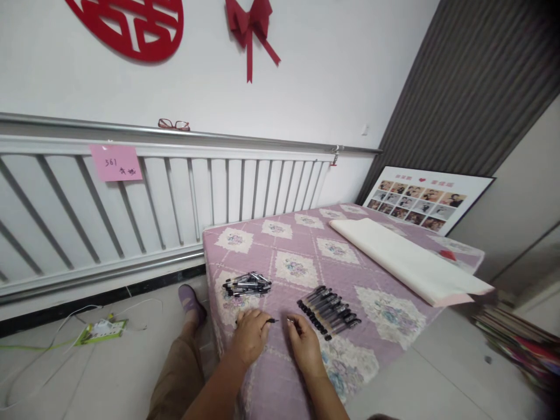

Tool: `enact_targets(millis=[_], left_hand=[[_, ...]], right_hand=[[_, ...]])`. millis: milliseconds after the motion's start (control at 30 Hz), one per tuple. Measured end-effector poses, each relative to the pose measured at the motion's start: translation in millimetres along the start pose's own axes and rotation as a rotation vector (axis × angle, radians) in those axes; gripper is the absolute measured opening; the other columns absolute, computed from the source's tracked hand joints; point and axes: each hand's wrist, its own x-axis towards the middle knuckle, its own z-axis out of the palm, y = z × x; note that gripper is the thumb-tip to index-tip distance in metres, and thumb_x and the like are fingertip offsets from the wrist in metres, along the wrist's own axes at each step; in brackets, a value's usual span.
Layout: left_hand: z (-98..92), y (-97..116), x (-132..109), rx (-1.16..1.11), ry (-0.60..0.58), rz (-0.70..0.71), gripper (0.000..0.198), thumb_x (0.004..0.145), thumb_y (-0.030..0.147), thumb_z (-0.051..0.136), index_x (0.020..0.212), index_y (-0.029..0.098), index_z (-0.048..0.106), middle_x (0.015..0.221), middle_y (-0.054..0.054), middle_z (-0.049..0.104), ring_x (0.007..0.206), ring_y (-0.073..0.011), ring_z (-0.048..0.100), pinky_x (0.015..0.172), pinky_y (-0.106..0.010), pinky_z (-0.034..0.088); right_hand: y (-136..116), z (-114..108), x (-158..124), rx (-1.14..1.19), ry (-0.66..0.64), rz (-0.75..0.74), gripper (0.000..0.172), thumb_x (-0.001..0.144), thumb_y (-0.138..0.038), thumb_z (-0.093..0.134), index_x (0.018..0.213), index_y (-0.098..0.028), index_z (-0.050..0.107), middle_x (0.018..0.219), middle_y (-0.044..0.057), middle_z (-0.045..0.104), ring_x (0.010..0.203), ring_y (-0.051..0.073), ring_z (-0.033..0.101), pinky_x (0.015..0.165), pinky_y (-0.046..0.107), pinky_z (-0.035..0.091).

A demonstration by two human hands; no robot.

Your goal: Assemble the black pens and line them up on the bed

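Closed around a pen (272,320), my left hand (250,337) hovers over or rests on the purple flowered cloth; the pen's dark tip pokes out toward the right. My right hand (304,344) is pinched close to that tip, with a tiny light-coloured bit at its fingertips that is too small to name. Beyond my left hand lies a loose heap of black and clear pens (247,284). Just right of my right hand, several black-capped pens (329,311) are lined up side by side in a slanting row.
The flowered cloth (295,267) covers the table. A folded cream sheet (394,256) lies across its right side, before a leaning photo board (426,201). A white radiator (245,189) runs along the wall. A power strip (102,331) with cables sits on the floor at left.
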Motion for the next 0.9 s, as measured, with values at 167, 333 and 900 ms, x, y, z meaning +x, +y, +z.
enact_targets(millis=[167, 333, 900], left_hand=[[-2.7, 1, 0, 0.02, -0.016, 0.006, 0.022, 0.092, 0.027, 0.042, 0.103, 0.031, 0.062, 0.099, 0.0, 0.062, 0.1, -0.0196, 0.052, 0.09, -0.036, 0.029], [-4.5, 3, -1, 0.056, -0.051, 0.017, 0.022, 0.092, 0.029, 0.043, 0.101, 0.03, 0.063, 0.098, -0.001, 0.062, 0.099, -0.02, 0.051, 0.091, -0.037, 0.028], [-3.8, 3, -1, 0.051, -0.035, 0.013, 0.02, 0.09, 0.028, 0.046, 0.098, 0.029, 0.064, 0.096, -0.001, 0.062, 0.099, -0.0199, 0.051, 0.093, -0.038, 0.027]], right_hand=[[-4, -4, -2, 0.065, -0.053, 0.003, 0.023, 0.08, -0.034, 0.053, 0.09, -0.02, 0.068, 0.091, 0.007, 0.071, 0.087, 0.021, 0.064, 0.082, 0.033, 0.049], [-13, -7, -5, 0.126, -0.1, 0.022, 0.019, 0.078, -0.033, 0.056, 0.087, -0.02, 0.067, 0.086, 0.006, 0.071, 0.082, 0.021, 0.065, 0.077, 0.031, 0.05], [-20, -11, -6, 0.151, -0.134, 0.028, 0.021, 0.078, -0.037, 0.057, 0.085, -0.02, 0.067, 0.082, 0.005, 0.071, 0.078, 0.02, 0.064, 0.074, 0.031, 0.051]])
